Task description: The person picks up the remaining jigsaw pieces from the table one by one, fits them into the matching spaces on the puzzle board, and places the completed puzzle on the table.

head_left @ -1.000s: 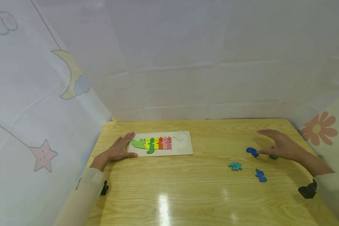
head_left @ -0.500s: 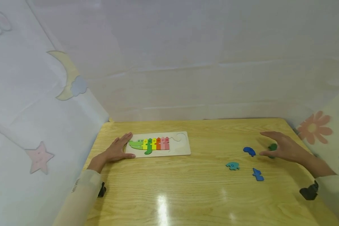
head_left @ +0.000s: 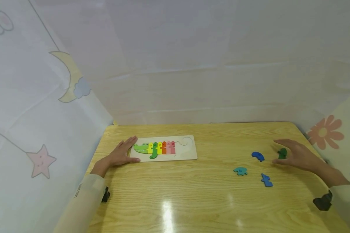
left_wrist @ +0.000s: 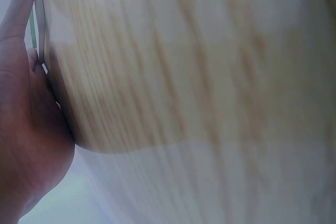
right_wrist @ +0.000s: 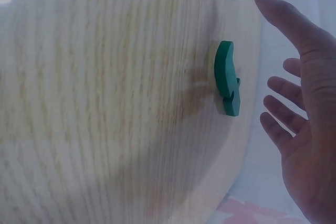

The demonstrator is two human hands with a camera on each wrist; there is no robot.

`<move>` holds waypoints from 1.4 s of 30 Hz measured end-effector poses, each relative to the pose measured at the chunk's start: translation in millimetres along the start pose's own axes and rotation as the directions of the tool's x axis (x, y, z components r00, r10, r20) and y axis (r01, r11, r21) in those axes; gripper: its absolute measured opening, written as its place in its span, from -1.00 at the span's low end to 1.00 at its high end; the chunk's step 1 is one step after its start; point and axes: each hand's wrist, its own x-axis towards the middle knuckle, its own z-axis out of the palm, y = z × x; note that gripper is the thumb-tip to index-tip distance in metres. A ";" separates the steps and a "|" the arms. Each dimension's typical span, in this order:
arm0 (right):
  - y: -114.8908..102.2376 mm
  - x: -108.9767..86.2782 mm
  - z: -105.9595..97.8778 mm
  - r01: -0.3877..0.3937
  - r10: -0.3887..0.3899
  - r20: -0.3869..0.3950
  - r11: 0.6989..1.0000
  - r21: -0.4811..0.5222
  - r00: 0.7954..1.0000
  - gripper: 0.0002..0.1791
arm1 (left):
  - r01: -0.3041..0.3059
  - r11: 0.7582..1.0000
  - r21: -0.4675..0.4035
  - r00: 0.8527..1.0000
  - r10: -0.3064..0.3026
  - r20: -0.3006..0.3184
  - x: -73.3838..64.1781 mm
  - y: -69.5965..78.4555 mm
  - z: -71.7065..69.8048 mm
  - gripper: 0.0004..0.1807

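Observation:
A wooden crocodile puzzle board (head_left: 188, 152) lies at the back left, with a row of coloured pieces (head_left: 160, 148) set in it and a tail outline at its right end. My left hand (head_left: 120, 154) holds the board's left end, thumb at the front edge and fingers at the back corner. On the right, my right hand (head_left: 301, 157) hovers with thumb and fingers spread around a dark green puzzle piece (head_left: 282, 153). In the right wrist view that green piece (right_wrist: 226, 72) lies on the table, apart from the fingers.
Left of the right hand lie a dark blue curved piece (head_left: 258, 156), a teal piece (head_left: 240, 171) and a blue piece (head_left: 266, 180). The wooden table (head_left: 175, 187) meets hanging printed cloth (head_left: 175, 90) at the back and on both sides.
My right hand has moved right and slightly toward me, from beside the dark blue piece to around the green one, which now shows between thumb and fingers. The left hand stays on the board.

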 end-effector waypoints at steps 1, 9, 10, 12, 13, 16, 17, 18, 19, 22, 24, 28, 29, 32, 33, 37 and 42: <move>1.1 -1.1 0.2 -0.004 0.004 0.003 1.000 0.001 1.000 0.06 | 0.003 1.000 -0.001 1.000 -0.003 0.002 0.0 0.1 0.0 0.27; 8.6 -7.0 3.7 -0.017 0.017 -0.007 1.000 -0.015 1.000 0.05 | 0.002 1.000 -0.004 1.000 -0.002 0.005 0.2 -0.8 -1.3 0.27; 9.2 -7.7 3.9 -0.022 0.022 -0.007 1.000 -0.012 1.000 0.05 | 0.001 1.000 -0.004 1.000 -0.001 0.003 0.3 -0.6 -1.3 0.27; 10.6 -9.1 4.2 -0.032 0.032 -0.003 0.999 -0.004 0.999 0.05 | -0.002 1.000 -0.002 1.000 0.002 0.002 0.2 -0.1 -1.4 0.26; 11.4 -9.6 4.3 -0.034 0.034 0.000 0.999 -0.001 0.999 0.04 | -0.005 1.000 -0.001 1.000 0.005 0.000 0.2 0.3 -1.5 0.26; 14.6 -11.0 4.9 -0.032 0.032 0.002 0.999 -0.003 0.999 0.04 | -0.018 1.000 0.000 1.000 0.018 -0.008 -0.7 1.7 -1.4 0.26; 15.8 -11.4 5.3 -0.031 0.031 0.003 1.000 -0.006 1.000 0.03 | -0.021 1.000 0.002 1.000 0.021 -0.011 -1.2 2.3 -1.4 0.26; 17.3 -11.6 5.8 -0.028 0.028 0.001 1.000 -0.011 1.000 0.03 | -0.029 1.000 -0.005 0.999 0.029 -0.019 -1.8 3.5 -1.7 0.26; 18.9 -11.9 6.3 -0.024 0.024 0.002 1.000 -0.016 1.000 0.03 | -0.036 0.999 -0.010 0.999 0.036 -0.026 -2.5 4.9 -2.0 0.27; 23.0 -12.8 7.4 -0.017 0.017 -0.001 1.000 -0.021 1.000 0.01 | -0.046 0.999 -0.014 0.998 0.045 -0.036 -4.6 9.4 -3.4 0.28; 25.2 -13.1 7.9 -0.010 0.010 -0.004 1.000 -0.024 1.000 -0.01 | -0.041 0.999 -0.020 0.999 0.041 -0.034 -5.3 12.2 -5.0 0.28; 28.3 -13.0 8.6 0.000 -0.001 -0.005 1.000 -0.029 1.000 -0.02 | -0.015 1.000 -0.010 1.000 0.015 -0.014 -4.3 13.5 -6.5 0.27; 28.8 -13.0 8.8 0.005 -0.006 -0.009 1.000 -0.030 1.000 -0.02 | -0.014 1.000 -0.012 1.000 0.014 -0.013 -3.7 12.9 -6.4 0.27; 29.2 -13.1 9.1 0.015 -0.016 -0.016 0.999 -0.034 1.000 -0.03 | -0.019 1.000 -0.002 1.000 0.019 -0.013 -2.4 9.2 -4.3 0.26; 29.3 -13.2 9.3 0.019 -0.020 -0.021 0.999 -0.039 1.000 -0.03 | -0.022 1.000 0.001 1.000 0.022 -0.013 -2.1 7.6 -3.4 0.26; 29.9 -13.2 10.3 0.032 -0.034 -0.037 0.998 -0.055 0.999 -0.04 | -0.032 0.999 0.013 0.999 0.033 -0.023 -1.5 2.5 -0.5 0.27; 30.8 -12.9 11.8 0.037 -0.040 -0.041 0.997 -0.062 0.998 -0.03 | -0.034 0.999 0.000 0.999 0.034 -0.030 -2.1 6.7 -2.6 0.27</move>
